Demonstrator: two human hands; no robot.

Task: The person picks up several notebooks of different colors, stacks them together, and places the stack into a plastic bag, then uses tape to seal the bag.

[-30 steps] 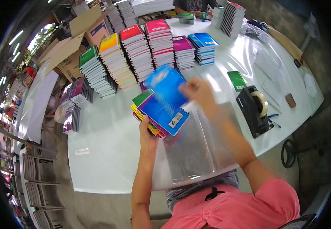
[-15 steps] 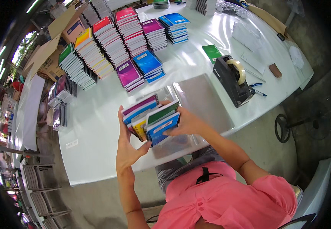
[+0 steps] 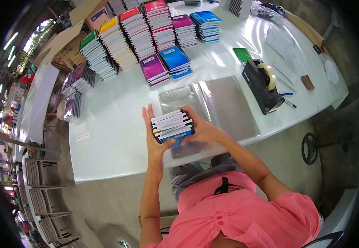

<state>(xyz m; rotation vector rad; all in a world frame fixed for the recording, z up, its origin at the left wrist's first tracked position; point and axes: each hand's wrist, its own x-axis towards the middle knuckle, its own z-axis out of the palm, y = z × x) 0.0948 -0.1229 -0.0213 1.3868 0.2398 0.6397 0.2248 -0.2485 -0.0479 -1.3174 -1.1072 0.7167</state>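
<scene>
White counter (image 3: 117, 124) near edge: a stack of notebooks (image 3: 173, 125) is gripped between left hand (image 3: 154, 136) and right hand (image 3: 200, 129) with closed fingers, and is best squared before being lowered onto the clear sleeves (image 3: 225, 103).

Bright, even daylight fills my view; it pours in from the opening far off to the left of my left hand (image 3: 153, 138). Beyond my right hand (image 3: 202, 130) the white table (image 3: 105, 124) and the clear plastic sheets (image 3: 218, 103) throw soft glare. Shadows under my hands are faint. Everything near them is sharp; straight edges bow outward, and the rim fades to black.
</scene>
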